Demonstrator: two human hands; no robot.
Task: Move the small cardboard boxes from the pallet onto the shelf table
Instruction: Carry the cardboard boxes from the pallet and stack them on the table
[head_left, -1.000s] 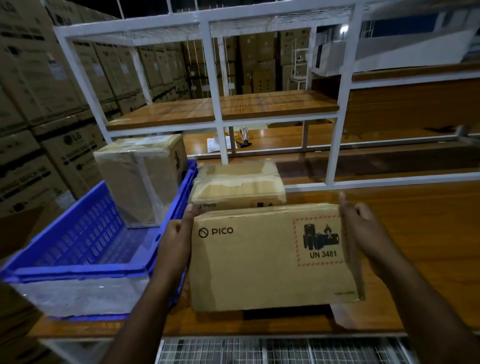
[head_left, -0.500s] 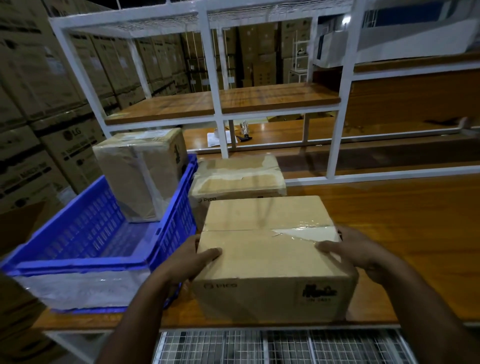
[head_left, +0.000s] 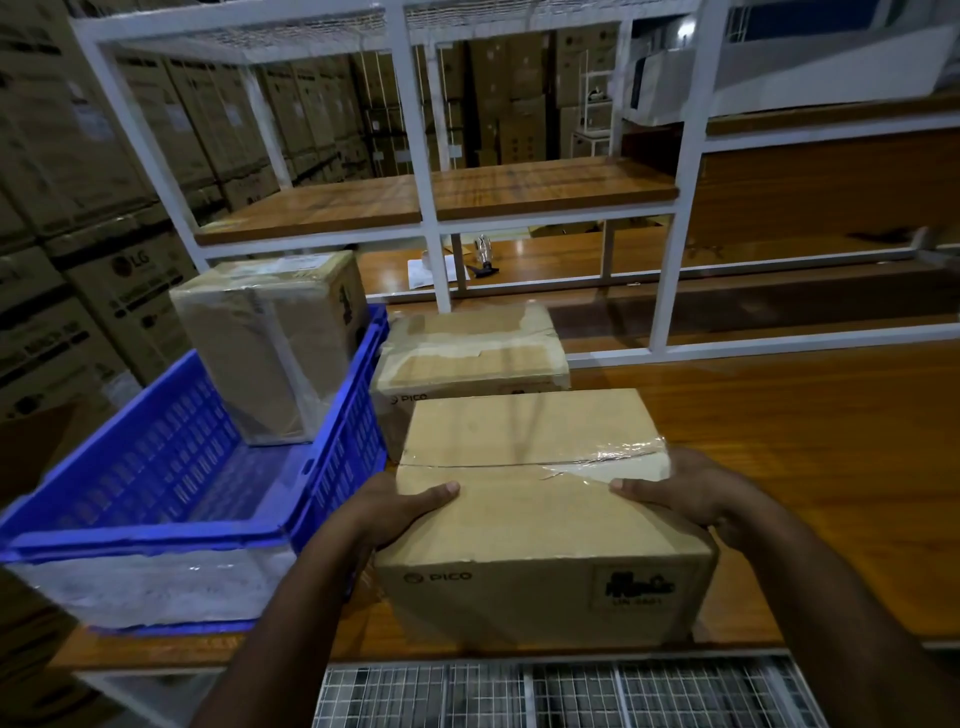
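A small PICO cardboard box (head_left: 540, 525) sits flat on the wooden shelf table (head_left: 810, 467), near its front edge. My left hand (head_left: 395, 506) grips its left side with the thumb over the top. Gripping the right side is my right hand (head_left: 691, 493), thumb on the taped seam. Directly behind it stands a second PICO box (head_left: 470, 353) with torn tape. A third, taller box (head_left: 275, 338) stands upright inside the blue crate (head_left: 171, 457) on the left.
White shelf uprights (head_left: 415, 156) rise behind the boxes, carrying an upper wooden shelf (head_left: 441, 197). Large LG cartons (head_left: 78, 208) are stacked at the left. A wire mesh shelf (head_left: 561, 691) lies below the table's front edge. Bare wood extends to the right.
The box was held upright with its label facing me; it has been tipped flat onto the table. Both hands shifted from its sides to gripping over its top edges.
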